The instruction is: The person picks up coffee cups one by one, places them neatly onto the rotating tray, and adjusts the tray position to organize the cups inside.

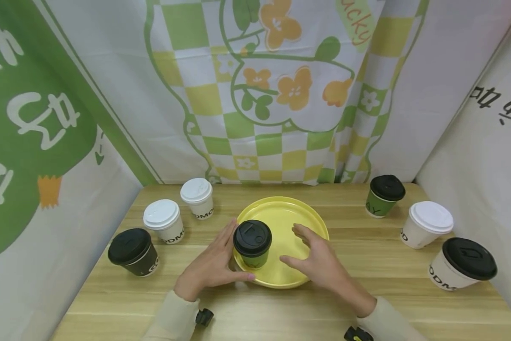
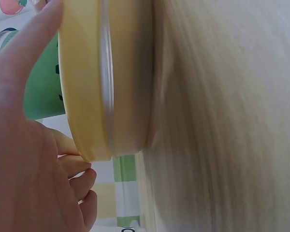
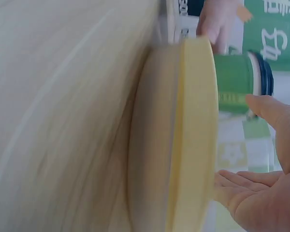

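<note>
A round yellow tray (image 1: 287,222) sits on the bench (image 1: 289,312), and a green cup (image 1: 253,241) with a black lid stands upright near its left edge, the lid hiding much of the body from above. The left hand (image 1: 213,260) lies around the tray's left side, its fingers loosely spread and meeting the rim; whether it also touches the cup is hard to tell, since some fingertips pass out of sight beside the lid. In the left wrist view, the hand covers part of that cup. The right hand (image 1: 321,260) reaches over the tray's right side with thumb and fingers apart, holding nothing; whether its fingertips meet the rim is unclear, and the right wrist view is blurred along the tray's underside. Both sleeves run off the bottom edge.

To the left stand a dark cup (image 1: 133,252) and two white-lidded cups (image 1: 162,221) (image 1: 197,198); to the right, another green cup (image 1: 385,195), a white cup with a white lid (image 1: 426,224) and a white cup with a black lid (image 1: 462,264). Their printed lettering shows only in part. The patterned cloth (image 1: 277,142) behind is cut off at the top.
</note>
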### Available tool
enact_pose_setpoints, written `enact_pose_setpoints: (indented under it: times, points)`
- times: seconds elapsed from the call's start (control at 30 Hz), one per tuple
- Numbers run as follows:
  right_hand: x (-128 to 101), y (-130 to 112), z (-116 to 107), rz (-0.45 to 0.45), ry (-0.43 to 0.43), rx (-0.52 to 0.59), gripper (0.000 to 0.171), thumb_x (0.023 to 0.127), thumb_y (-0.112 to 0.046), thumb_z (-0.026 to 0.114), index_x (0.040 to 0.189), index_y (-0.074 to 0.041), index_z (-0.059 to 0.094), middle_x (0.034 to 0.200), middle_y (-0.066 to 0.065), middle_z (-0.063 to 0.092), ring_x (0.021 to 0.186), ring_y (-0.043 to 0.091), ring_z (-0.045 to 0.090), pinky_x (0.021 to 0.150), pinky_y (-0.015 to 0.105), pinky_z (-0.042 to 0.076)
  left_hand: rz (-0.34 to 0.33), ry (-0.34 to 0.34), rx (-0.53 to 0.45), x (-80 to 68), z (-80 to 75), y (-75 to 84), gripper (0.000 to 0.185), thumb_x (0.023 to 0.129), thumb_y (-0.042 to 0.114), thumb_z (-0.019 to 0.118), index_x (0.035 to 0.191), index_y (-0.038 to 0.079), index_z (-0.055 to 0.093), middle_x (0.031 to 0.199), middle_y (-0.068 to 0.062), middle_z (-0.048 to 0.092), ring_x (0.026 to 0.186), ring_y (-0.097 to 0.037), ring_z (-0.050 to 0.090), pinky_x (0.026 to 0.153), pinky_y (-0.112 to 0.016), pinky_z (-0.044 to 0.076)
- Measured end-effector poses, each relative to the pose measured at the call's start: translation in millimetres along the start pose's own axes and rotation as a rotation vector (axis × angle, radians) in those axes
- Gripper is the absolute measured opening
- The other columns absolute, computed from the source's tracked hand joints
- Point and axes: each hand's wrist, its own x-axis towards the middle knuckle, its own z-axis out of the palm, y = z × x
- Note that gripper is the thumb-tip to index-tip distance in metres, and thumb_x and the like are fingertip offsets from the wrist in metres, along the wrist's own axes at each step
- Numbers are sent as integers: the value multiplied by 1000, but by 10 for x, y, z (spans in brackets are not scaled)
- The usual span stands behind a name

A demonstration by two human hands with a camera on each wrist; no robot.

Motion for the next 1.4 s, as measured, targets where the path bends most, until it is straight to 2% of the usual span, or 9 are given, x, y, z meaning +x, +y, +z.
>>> enact_pose_setpoints:
  times: [0.17, 0.43, 0.63, 0.83, 0.97, 1.1, 1.23, 1.4]
  points:
    - [-95, 145, -225, 45, 49, -8, 88, 88, -32, 88, 156, 1, 45, 158, 22, 54, 146, 42, 53, 122, 51, 45, -10, -10, 14, -35, -17, -24, 136, 80, 77, 75, 168, -2, 9, 178, -21, 3, 164, -43, 15, 132, -58, 25]
    - [-227, 425, -542, 125, 101, -74, 97, 90, -47, 83, 161, 0, 37, 162, 27, 46, 147, 48, 48, 120, 57, 44, 1, -7, 27, -40, -16, -53, 133, 82, 77, 73, 168, -2, 9, 178, -21, 2, 164, -42, 16, 131, -59, 28]
    - [-188, 664, -848, 247, 93, -139, 102, 97, -52, 74, 163, 7, 25, 165, 34, 36, 149, 53, 42, 121, 63, 41, 10, 9, 26, -51, -26, -66, 130, 84, 75, 73, 168, -2, 10, 177, -24, 8, 164, -43, 18, 130, -60, 31]
    - [-80, 936, -1093, 371, 95, -157, 111, 99, -58, 68, 164, 13, 12, 165, 43, 24, 149, 61, 33, 121, 69, 37, 22, 7, 10, -65, -39, -82, 125, 87, 72, 71, 171, 6, 5, 178, -20, 5, 164, -41, 17, 129, -60, 31]
    - [5, 1059, -1157, 416, 122, -184, 114, 99, -57, 67, 163, 15, 5, 163, 47, 21, 150, 63, 28, 123, 71, 32, 11, 7, 14, -78, -59, -99, 121, 90, 71, 69, 171, 10, 4, 178, -18, 6, 164, -40, 18, 129, -60, 31]
    - [89, 1157, -1194, 469, 138, -209, 118, 100, -60, 62, 162, 16, -4, 163, 48, 15, 151, 65, 22, 125, 73, 27, 11, 7, 19, -94, -72, -121, 116, 93, 69, 67, 171, 8, 7, 179, -17, 7, 164, -41, 19, 129, -60, 31]
    - [159, 1243, -1223, 502, 142, -198, 122, 99, -62, 61, 161, 15, -10, 165, 47, 8, 152, 66, 16, 126, 73, 24, 14, 0, 44, -123, -90, -147, 104, 100, 61, 62, 171, 9, 8, 179, -15, 7, 165, -38, 17, 131, -57, 29]
    - [229, 1312, -1265, 504, 188, -140, 121, 99, -57, 65, 163, 10, -13, 167, 45, 8, 154, 64, 17, 127, 72, 24, -18, -5, 71, -155, -124, -150, 93, 105, 55, 56, 170, 6, 11, 178, -15, 8, 165, -36, 19, 132, -54, 27]
